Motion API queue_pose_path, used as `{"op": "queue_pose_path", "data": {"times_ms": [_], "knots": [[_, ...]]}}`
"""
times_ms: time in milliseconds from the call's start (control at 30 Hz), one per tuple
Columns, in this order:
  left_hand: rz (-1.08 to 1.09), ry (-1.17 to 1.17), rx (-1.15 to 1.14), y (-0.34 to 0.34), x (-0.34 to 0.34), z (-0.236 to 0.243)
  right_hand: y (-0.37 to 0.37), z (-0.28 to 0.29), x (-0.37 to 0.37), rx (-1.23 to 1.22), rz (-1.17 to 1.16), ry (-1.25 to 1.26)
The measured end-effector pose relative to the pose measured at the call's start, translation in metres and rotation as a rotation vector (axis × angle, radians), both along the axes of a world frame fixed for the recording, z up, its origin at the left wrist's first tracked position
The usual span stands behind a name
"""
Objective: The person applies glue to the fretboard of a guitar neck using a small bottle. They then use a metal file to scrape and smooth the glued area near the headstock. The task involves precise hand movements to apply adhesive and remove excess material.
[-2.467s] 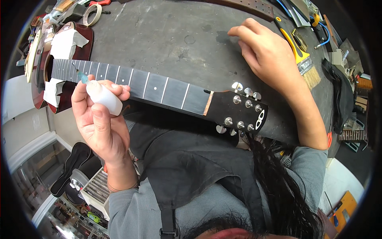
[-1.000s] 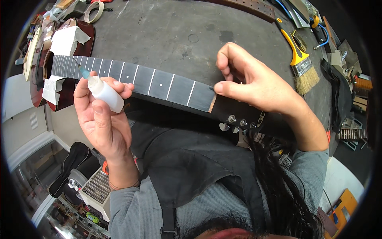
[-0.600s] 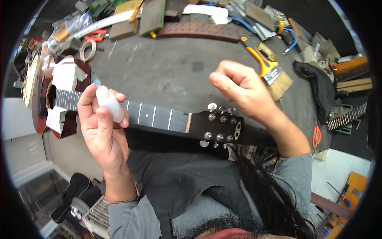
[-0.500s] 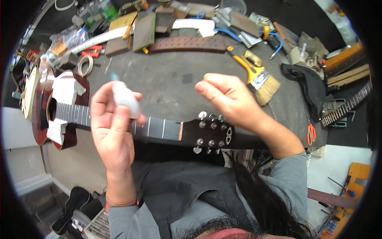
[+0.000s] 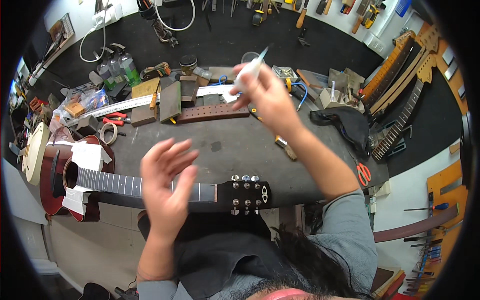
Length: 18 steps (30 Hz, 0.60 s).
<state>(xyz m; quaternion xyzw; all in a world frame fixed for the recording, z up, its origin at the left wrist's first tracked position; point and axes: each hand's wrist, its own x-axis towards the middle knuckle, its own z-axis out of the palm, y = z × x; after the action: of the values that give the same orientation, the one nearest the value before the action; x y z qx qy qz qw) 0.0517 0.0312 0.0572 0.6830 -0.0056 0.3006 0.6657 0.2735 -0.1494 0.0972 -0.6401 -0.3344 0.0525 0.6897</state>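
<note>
A red-brown acoustic guitar (image 5: 50, 192) lies along the near edge of the dark workbench (image 5: 235, 145), with its black headstock (image 5: 247, 192) to the right. White paper pieces (image 5: 87, 155) mask the body around the fretboard (image 5: 110, 182). My left hand (image 5: 167, 187) hovers open over the neck with its fingers spread and holds nothing. My right hand (image 5: 272, 102) is raised over the back of the bench and grips a small white squeeze bottle (image 5: 248, 71), its thin nozzle pointing up and to the right.
At the back of the bench lie wood blocks (image 5: 170, 100), a drilled wooden strip (image 5: 212, 112), a metal ruler (image 5: 125, 105), a tape roll (image 5: 107, 133) and spray bottles (image 5: 122, 65). A brush (image 5: 286, 147), black cloth (image 5: 345, 125) and red scissors (image 5: 363, 173) sit right. Guitar necks (image 5: 400, 75) lean at far right.
The white bottle has passed from my left hand to my right hand, which has lifted away toward the back of the bench. My left hand has opened. The view has pulled back.
</note>
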Motion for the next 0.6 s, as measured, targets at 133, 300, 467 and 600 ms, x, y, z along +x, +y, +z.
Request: {"op": "queue_pose_path", "data": {"times_ms": [133,300,467,600], "knots": [[0.32,-0.192,0.316,0.061,-0.084,-0.057,-0.016,0.01,0.146,-0.278,-0.45,-0.22],[0.604,0.186,0.347,0.101,-0.2,-0.147,-0.015,0.009,0.2,-0.424,-0.407,-0.12],[0.697,0.542,0.295,0.09,-0.28,-0.248,0.005,-0.049,0.214,-0.479,-0.353,-0.1],[0.662,0.643,0.574,0.073,-0.301,-0.286,0.041,-0.087,0.22,-0.7,-0.508,-0.232]]}}
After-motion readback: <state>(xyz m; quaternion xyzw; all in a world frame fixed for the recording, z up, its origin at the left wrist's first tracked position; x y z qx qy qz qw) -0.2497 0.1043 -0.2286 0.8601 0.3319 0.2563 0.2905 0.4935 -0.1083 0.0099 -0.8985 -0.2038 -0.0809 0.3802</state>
